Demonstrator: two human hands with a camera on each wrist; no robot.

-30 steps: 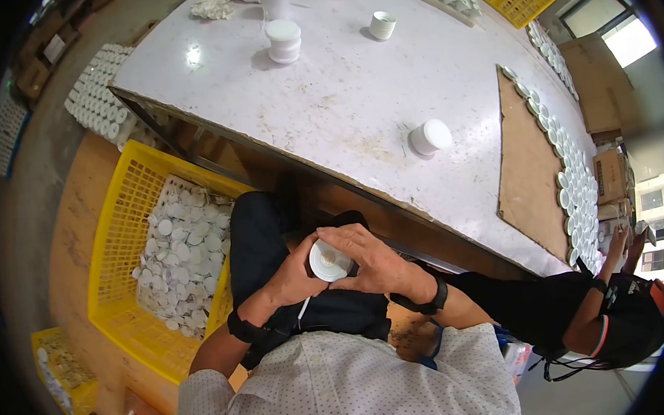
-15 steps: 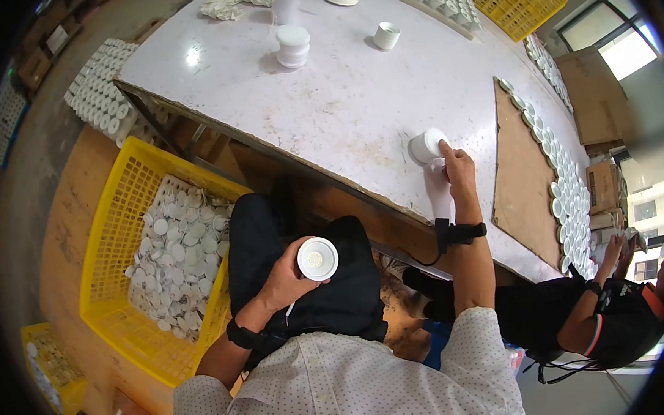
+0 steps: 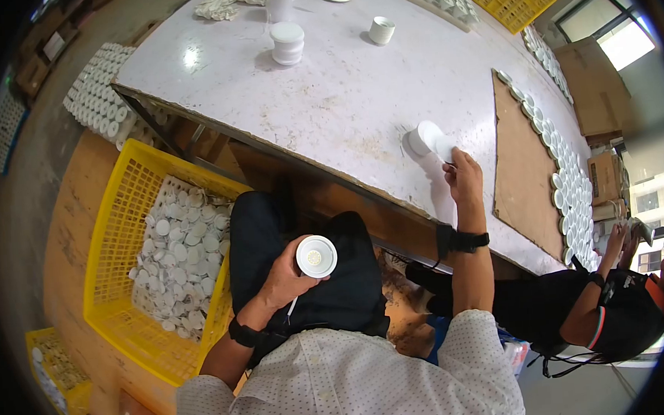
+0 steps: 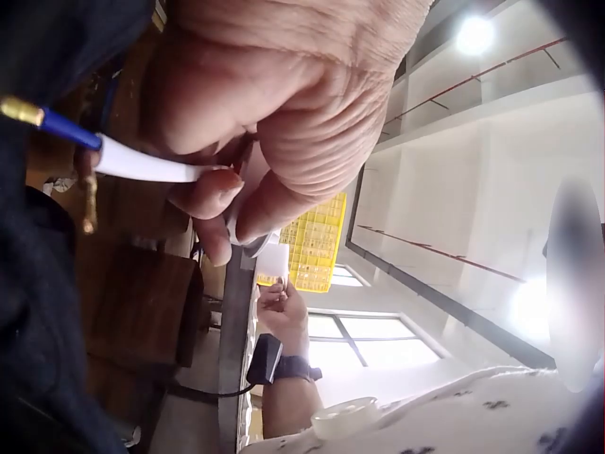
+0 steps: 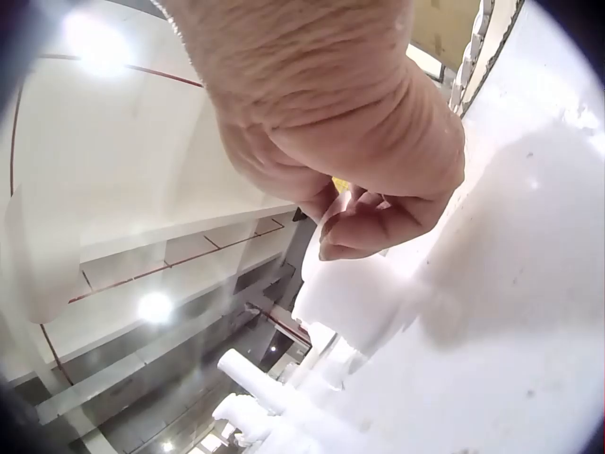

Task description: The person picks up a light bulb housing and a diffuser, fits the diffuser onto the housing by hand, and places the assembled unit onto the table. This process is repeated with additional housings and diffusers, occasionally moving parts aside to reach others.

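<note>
My left hand (image 3: 282, 280) grips a white cup-shaped lamp housing (image 3: 328, 271) above my lap, its open mouth facing up with a pale yellow dotted round piece (image 3: 314, 258) inside. From under that hand runs a white sleeve (image 4: 151, 163) with a blue wire end (image 4: 71, 129) and a brass-coloured tip. Over the table, my right hand (image 3: 465, 176) pinches a thin white disc (image 3: 445, 148) between thumb and fingers. The disc is beside a short white stack of discs (image 3: 421, 136), which it partly overlaps in the head view.
A yellow crate (image 3: 109, 297) full of loose white discs (image 3: 179, 251) stands at my left. On the white table (image 3: 327, 124) are another white stack (image 3: 288, 44), a small white cup (image 3: 382, 29) and a brown board (image 3: 524, 173) edged with white round pieces. Another person (image 3: 619, 304) works at the right.
My right hand left the lamp housing, reached out to the white stack on the table and now draws a disc off it toward me. My left hand keeps hold of the housing.
</note>
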